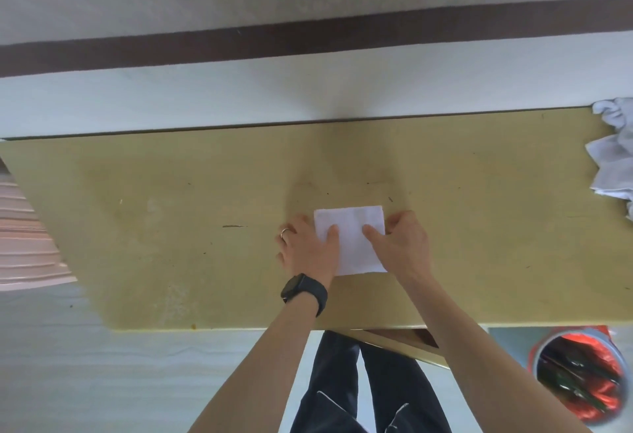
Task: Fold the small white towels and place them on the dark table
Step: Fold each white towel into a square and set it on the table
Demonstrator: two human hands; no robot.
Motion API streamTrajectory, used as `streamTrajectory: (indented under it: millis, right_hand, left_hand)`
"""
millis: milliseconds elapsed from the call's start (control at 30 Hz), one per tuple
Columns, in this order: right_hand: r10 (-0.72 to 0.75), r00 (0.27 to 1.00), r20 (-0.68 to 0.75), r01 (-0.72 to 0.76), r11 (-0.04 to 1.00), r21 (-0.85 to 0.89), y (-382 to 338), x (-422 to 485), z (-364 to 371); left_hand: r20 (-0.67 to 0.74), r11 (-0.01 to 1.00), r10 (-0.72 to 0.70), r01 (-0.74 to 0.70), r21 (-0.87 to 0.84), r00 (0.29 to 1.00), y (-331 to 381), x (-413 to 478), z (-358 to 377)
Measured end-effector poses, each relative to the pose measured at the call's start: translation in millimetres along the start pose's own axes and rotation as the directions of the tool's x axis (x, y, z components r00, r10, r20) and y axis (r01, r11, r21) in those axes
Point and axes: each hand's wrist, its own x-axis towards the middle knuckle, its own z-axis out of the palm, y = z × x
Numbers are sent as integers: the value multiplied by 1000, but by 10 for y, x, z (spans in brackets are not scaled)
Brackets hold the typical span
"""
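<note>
A small white towel [354,227], folded to a neat rectangle, lies flat on the tan table [171,220] a little right of centre. My left hand [306,249] grips its left edge, thumb on top and fingers curled at the side. My right hand [400,246] pinches the right edge, thumb resting on the cloth. Both wrists cover the towel's near corners. A heap of unfolded white towels [613,155] sits at the table's far right end. No dark table is in view.
A bin with a red liner [579,377] stands on the floor below the table's right front corner. A pink ribbed object [27,237] pokes in at the left edge. A wall with a dark stripe [308,38] runs behind the table.
</note>
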Motion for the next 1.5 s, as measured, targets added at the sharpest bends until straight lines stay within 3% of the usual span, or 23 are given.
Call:
streamTrajectory:
  millis: [100,200,300,400,567,667,767,900,1000,1167,1367,1500]
  right_hand:
    - [66,996,63,-65,998,-7,-131,72,40]
    - [81,988,134,-95,990,101,-164,38,10]
    - [37,982,183,-76,975,209,-153,-83,-72]
    - [-64,978,198,-5,944,331,-181,-257,-237]
    - [-399,915,69,339,849,405,-549,-882,-765]
    - [-640,768,13,584,709,394,-961,-1531,-1144]
    - [-816,576,-55,752,502,427,-1331,-2337,-1410]
    - [-944,315,-99,841,229,490,-1512,-3407,-1436]
    - [-984,164,-69,831,100,547,-1431,-4189,-1185]
    - [-998,-50,32,794,-20,608,-1002,-5555,-456]
    - [-954,-270,131,754,-125,645,-91,-7247,615]
    - [-871,-418,258,703,-130,700,739,-8419,1386]
  left_hand:
    - [50,999,-36,35,17,998,76,43,-5]
    - [157,980,-144,163,-111,977,106,110,-7]
    - [260,934,-109,188,-303,959,96,72,-125]
    - [303,793,-21,200,-575,953,3,-78,-376]
    - [72,689,221,-104,-718,973,-217,-599,-1340]
    - [-114,598,327,-299,-744,938,-392,-1145,-2113]
    - [-349,480,338,-479,-735,874,-615,-1844,-2793]
    - [-617,390,179,-631,-671,766,-1083,-2916,-3322]
    - [-737,341,-10,-690,-638,676,-1668,-3659,-3412]
    - [-797,413,-321,-681,-604,512,-2783,-4789,-3282]
    - [-697,545,-700,-513,-663,156,-4302,-6064,-2889]
    - [-574,521,-819,-440,-731,-14,-5464,-7028,-2456]
